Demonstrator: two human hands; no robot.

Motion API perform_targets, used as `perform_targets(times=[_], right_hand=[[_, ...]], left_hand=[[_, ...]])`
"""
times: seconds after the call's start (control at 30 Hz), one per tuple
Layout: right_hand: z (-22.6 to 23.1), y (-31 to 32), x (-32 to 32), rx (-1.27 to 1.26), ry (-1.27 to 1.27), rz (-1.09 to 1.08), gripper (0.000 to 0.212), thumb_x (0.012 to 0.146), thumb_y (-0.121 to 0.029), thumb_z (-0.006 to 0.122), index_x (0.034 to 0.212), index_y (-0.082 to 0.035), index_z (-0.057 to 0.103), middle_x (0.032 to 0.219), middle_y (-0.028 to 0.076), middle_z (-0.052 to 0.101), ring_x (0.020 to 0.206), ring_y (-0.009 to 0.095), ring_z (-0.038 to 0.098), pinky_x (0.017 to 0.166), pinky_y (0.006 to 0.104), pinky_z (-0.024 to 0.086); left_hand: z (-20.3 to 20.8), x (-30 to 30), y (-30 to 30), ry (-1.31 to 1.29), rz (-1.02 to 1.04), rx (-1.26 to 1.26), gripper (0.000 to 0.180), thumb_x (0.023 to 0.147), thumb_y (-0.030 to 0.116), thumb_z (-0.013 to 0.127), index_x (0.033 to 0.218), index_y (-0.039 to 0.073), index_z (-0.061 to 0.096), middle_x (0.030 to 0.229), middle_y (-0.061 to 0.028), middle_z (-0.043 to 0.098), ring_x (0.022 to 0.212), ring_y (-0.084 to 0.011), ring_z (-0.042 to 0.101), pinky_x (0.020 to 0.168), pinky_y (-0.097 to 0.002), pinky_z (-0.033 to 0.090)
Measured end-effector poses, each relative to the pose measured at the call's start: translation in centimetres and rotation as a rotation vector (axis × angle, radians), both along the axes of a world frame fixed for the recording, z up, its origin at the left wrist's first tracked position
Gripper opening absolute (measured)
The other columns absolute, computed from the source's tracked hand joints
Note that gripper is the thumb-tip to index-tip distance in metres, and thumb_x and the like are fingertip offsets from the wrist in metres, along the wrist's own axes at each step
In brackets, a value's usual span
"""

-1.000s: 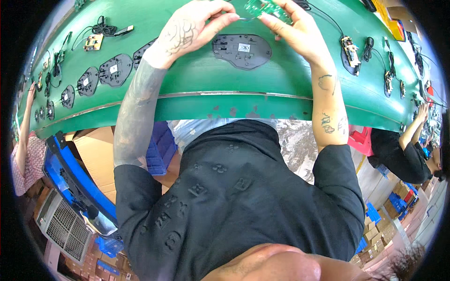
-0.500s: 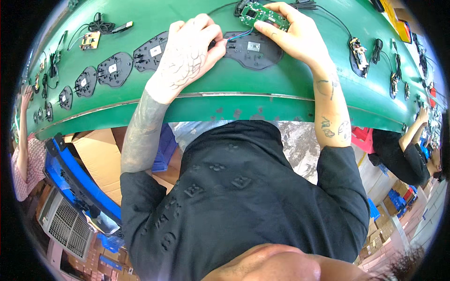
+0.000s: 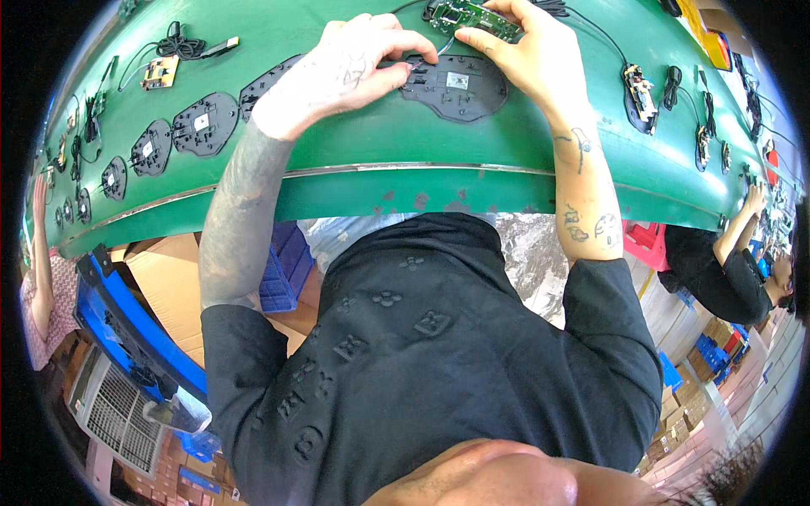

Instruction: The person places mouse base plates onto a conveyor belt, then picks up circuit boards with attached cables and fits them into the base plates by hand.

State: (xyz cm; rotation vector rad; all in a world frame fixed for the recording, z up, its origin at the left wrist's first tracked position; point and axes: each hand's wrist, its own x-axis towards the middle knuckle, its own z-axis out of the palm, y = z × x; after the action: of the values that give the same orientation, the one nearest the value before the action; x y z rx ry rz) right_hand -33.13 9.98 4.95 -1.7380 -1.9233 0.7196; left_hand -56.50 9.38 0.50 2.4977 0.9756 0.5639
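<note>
My right hand (image 3: 536, 51) grips a green circuit board (image 3: 474, 20) by its right end, thumb on the near edge and fingers behind. Below the board, a black plastic base plate (image 3: 472, 93) with a pale square label lies flat on the green bench. My left hand (image 3: 363, 63) is at the plate's left edge, its thumb and fingertips pinched around thin coloured wires (image 3: 445, 46) that lead up toward the board. The wire ends are hidden by my fingers.
More black base plates (image 3: 205, 124) lie in a row to the left along the green bench (image 3: 540, 156). A yellowish board with coiled cable (image 3: 177, 44) sits at far left, a part-built unit (image 3: 639, 97) at right. Other people's arms (image 3: 742, 219) reach in at both sides.
My left hand has shifted slightly, its index finger now stretched further right over the plate's edge. The board stays in my right hand, a little higher in view.
</note>
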Motion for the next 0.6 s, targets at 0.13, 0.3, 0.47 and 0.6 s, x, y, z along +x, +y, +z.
perform_targets(times=[0.13,0.3,0.47,0.6], right_hand=[[-0.1,-0.3,1.4,-0.032,0.139,-0.006,0.032,0.08,-0.017,0.079,0.105,0.0,0.066,0.095,0.015,0.07,0.084,0.021,0.068,0.077,0.0325,0.054],[-0.7,-2.8,2.5,-0.107,0.311,0.22,0.031,0.084,-0.013,0.077,0.113,-0.008,0.07,0.098,0.004,0.072,0.087,0.016,0.065,0.078,0.0284,0.054],[-1.9,-5.0,2.0,0.389,0.107,0.422,0.034,0.08,-0.013,0.077,0.114,-0.016,0.072,0.105,0.005,0.071,0.094,0.026,0.068,0.081,0.0344,0.056],[-2.7,-6.0,1.7,0.533,-0.101,0.436,0.037,0.078,-0.011,0.077,0.114,-0.02,0.072,0.115,0.003,0.067,0.103,0.025,0.064,0.089,0.0351,0.054]], left_hand=[[3.6,0.9,1.4,-0.098,-0.028,-0.138,0.013,0.081,0.014,0.068,0.091,0.006,0.07,0.081,-0.013,0.065,0.08,-0.0305,0.064,0.073,-0.036,0.052],[5.3,1.4,3.6,0.23,-0.022,-0.512,0.029,0.079,0.017,0.066,0.105,0.006,0.071,0.082,-0.0164,0.067,0.077,-0.0286,0.066,0.069,-0.0371,0.051],[4.3,1.0,3.6,0.151,-0.096,-0.545,0.031,0.082,0.017,0.064,0.111,0.009,0.073,0.087,-0.0149,0.071,0.078,-0.0283,0.067,0.07,-0.0367,0.052],[5.1,1.3,3.2,0.153,-0.047,-0.527,0.031,0.083,0.017,0.065,0.112,0.009,0.073,0.093,-0.0145,0.071,0.084,-0.0271,0.066,0.074,-0.0367,0.052]])
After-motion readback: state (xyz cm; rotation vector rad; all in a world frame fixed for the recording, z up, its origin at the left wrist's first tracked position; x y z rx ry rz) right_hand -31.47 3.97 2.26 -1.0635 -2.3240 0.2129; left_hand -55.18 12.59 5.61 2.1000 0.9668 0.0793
